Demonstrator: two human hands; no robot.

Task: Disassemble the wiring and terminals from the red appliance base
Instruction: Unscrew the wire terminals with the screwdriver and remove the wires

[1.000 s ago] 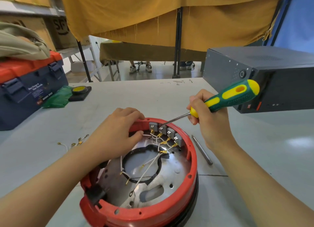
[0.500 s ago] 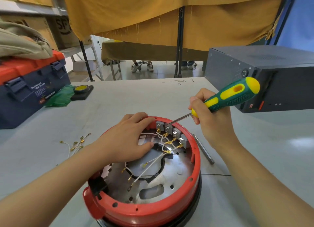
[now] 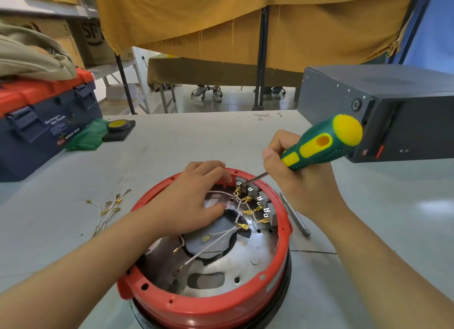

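The red appliance base lies open side up on the grey table, showing a metal plate inside. Grey terminal blocks line its far right inner rim, with white wires and brass spade terminals running from them. My left hand rests on the far rim, fingers curled over the edge and thumb inside. My right hand grips a green and yellow screwdriver; its tip sits on the leftmost terminal block.
Loose removed wires with brass ends lie on the table left of the base. A metal bit lies to its right. A dark grey box stands far right, a blue and red toolbox far left, tape roll beside it.
The view has shifted slightly. My left hand slid along the far rim toward the terminal blocks. The screwdriver handle tilted up a little; its tip stays on the terminal blocks.
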